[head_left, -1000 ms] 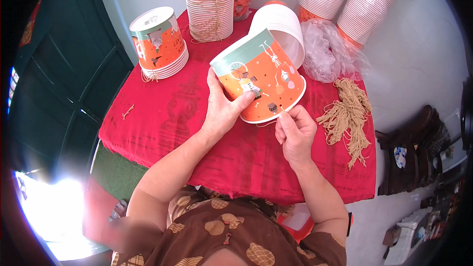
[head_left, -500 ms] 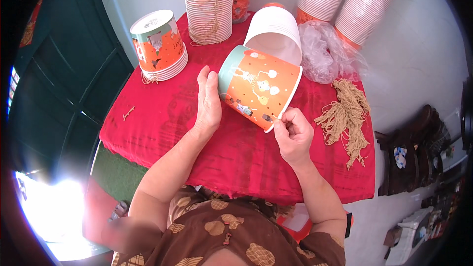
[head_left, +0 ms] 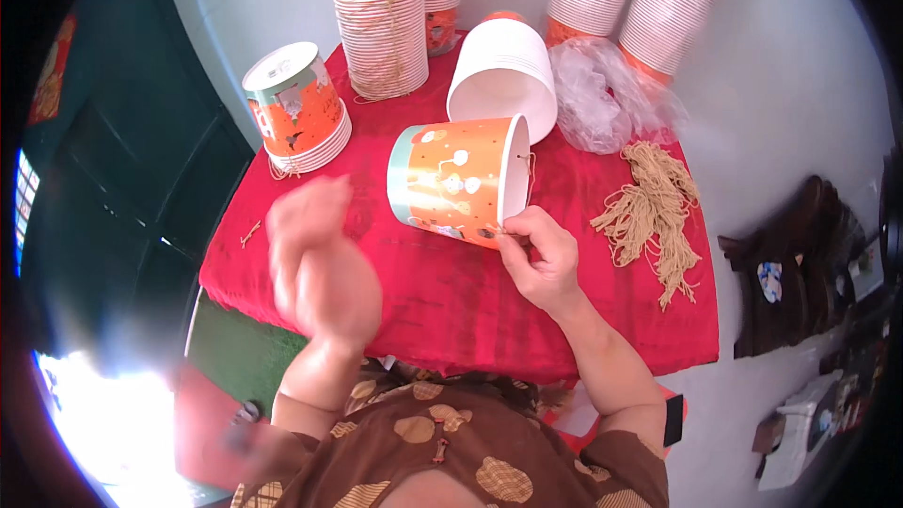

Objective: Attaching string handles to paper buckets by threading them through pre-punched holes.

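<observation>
An orange paper bucket (head_left: 451, 179) with skeleton pictures and a pale green base band lies tilted on its side, its white-rimmed mouth facing right. My right hand (head_left: 544, 261) pinches its lower rim between thumb and fingers. A strand of tan twine (head_left: 531, 174) hangs through a small hole near the upper rim. My left hand (head_left: 322, 259) is apart from the bucket, to its left above the red cloth. Motion smears its fingers, so whether it holds anything does not show.
Behind the bucket lie nested white-mouthed buckets (head_left: 503, 85). An upside-down short stack (head_left: 296, 113) stands left, beside a tall twine-threaded stack (head_left: 381, 38). Clear plastic (head_left: 593, 99) wraps stacks at the back right. A tan twine bundle (head_left: 654, 216) lies on the red tablecloth (head_left: 451, 320).
My left hand has drawn away from the bucket's base, toward the left and nearer me. The bucket has turned more level and shifted left and slightly nearer, still in my right hand's pinch.
</observation>
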